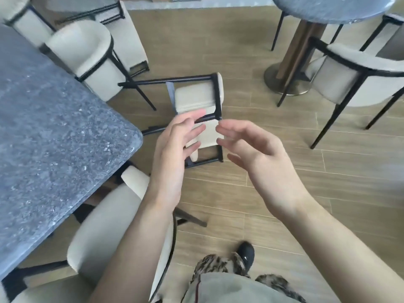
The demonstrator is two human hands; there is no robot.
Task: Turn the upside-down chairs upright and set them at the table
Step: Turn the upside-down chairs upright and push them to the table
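Note:
A cream chair with a black frame point(196, 97) lies overturned on the wood floor, its legs pointing left toward the dark speckled table point(50, 132). My left hand point(175, 149) and my right hand point(251, 147) hover above it with fingers spread. Neither hand touches the chair. Two upright cream chairs stand at the table: one at its far side point(87, 55) and one at its near corner point(109, 226), under my left forearm.
A round dark table point(332, 9) on a metal pedestal base point(286, 82) stands at the upper right with a cream armchair point(360, 82) beside it. Another overturned chair point(126, 36) lies at the top. My foot point(246, 254) is on the floor below.

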